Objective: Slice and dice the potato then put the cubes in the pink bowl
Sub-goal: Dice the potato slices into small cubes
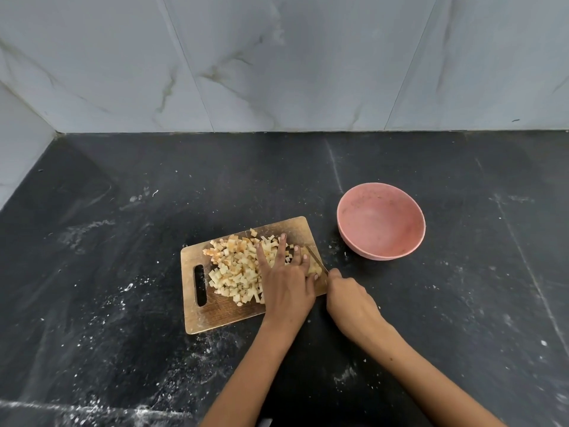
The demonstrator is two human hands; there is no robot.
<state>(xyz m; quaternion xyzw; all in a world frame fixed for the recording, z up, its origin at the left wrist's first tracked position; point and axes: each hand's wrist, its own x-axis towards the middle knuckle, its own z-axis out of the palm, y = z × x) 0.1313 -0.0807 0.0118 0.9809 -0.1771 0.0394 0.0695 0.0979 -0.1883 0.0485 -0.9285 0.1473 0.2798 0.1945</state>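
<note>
A wooden cutting board [215,312] lies on the dark counter. A heap of pale potato cubes [235,269] covers its middle. My left hand [284,278] lies flat with straight fingers over the right part of the heap, pressing down on a remaining potato piece [312,266] at the board's right edge. My right hand [349,298] grips a knife handle, hidden in the fist; the thin blade [317,258] runs up-left against that potato piece. The pink bowl [381,221] stands empty to the upper right of the board.
The black stone counter [123,241] is dusted with white specks and smears. A grey marbled tile wall [277,63] rises behind it, with a side wall at the left. A few potato crumbs lie between board and bowl.
</note>
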